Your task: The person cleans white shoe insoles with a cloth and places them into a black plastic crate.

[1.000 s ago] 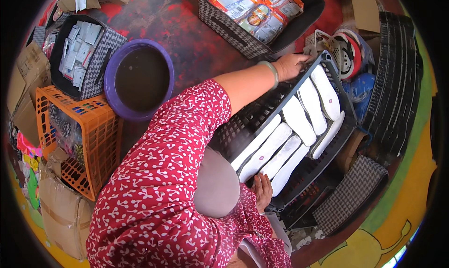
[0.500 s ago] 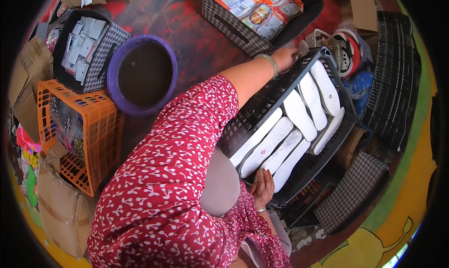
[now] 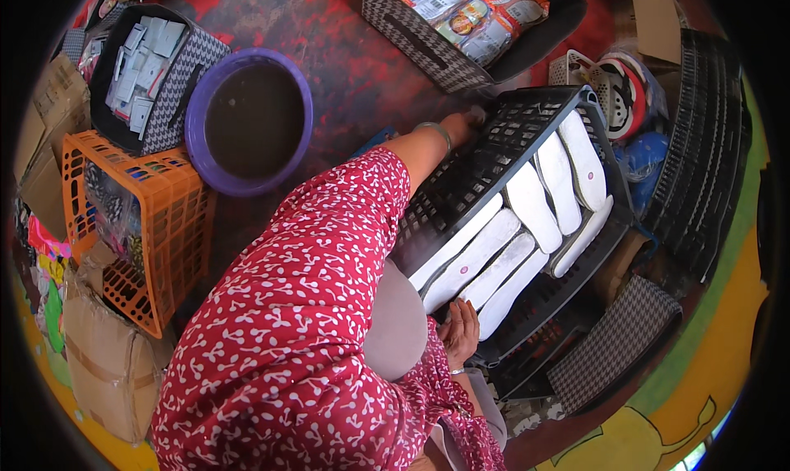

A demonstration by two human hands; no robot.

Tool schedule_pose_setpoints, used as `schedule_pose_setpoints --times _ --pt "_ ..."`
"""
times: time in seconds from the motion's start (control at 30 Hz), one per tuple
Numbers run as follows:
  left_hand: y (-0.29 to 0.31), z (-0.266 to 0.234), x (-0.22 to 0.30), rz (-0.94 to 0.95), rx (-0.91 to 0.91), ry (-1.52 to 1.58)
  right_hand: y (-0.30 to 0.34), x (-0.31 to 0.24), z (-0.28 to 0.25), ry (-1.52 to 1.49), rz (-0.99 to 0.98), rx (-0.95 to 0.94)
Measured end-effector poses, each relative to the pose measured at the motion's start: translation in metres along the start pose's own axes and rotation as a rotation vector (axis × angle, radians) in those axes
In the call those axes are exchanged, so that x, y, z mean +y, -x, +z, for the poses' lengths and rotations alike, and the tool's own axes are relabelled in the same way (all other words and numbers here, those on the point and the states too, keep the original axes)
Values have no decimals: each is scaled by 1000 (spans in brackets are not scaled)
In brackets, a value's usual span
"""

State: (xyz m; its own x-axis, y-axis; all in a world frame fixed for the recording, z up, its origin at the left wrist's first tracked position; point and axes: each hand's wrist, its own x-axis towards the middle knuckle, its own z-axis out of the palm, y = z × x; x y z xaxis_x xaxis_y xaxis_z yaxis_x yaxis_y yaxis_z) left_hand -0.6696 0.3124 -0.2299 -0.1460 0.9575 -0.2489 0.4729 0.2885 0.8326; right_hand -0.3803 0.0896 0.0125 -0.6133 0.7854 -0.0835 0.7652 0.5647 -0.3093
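A tilted black plastic crate (image 3: 494, 162) holds several long white insoles (image 3: 531, 208) with dark edges, lying side by side in rows. My left hand (image 3: 467, 125), with a pale bangle at its wrist, reaches past the crate's outer left wall, low beside it. Its fingers are in shadow and blurred, so what they hold cannot be seen. At the crate's near end is my right hand (image 3: 459, 333), its fingers stretched out against the ends of the nearest insoles and not wrapped round any.
Left of me stand a purple basin (image 3: 194, 134) of dark water, an orange crate (image 3: 156, 224) and a houndstooth bin (image 3: 183, 92) of small packets. Another bin (image 3: 411, 39) with wrapped packs is at the far side. Black ridged panels (image 3: 699, 150) stand at the right.
My left hand has come back from the crate's far corner and dropped lower along its outer wall. The right hand stays by the insoles. The view has shifted slightly.
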Motion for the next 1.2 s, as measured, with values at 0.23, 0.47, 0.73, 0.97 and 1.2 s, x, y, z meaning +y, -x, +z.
schedule_pose_setpoints --times 0.23,0.47,0.73,0.97,1.2 --pt "-54 10 1 -187 69 637 -5 4 16 -7 -55 16" --pt "-18 -24 32 126 128 396 -6 2 11 -31 -38 20" --pt "-32 -24 28 -50 29 429 -1 -9 0 -28 -33 -8" --pt "-39 -47 38 -84 -203 285 -3 -7 8 -18 -35 0" --pt "-27 -26 17 81 -78 282 5 9 8 -18 -52 3"
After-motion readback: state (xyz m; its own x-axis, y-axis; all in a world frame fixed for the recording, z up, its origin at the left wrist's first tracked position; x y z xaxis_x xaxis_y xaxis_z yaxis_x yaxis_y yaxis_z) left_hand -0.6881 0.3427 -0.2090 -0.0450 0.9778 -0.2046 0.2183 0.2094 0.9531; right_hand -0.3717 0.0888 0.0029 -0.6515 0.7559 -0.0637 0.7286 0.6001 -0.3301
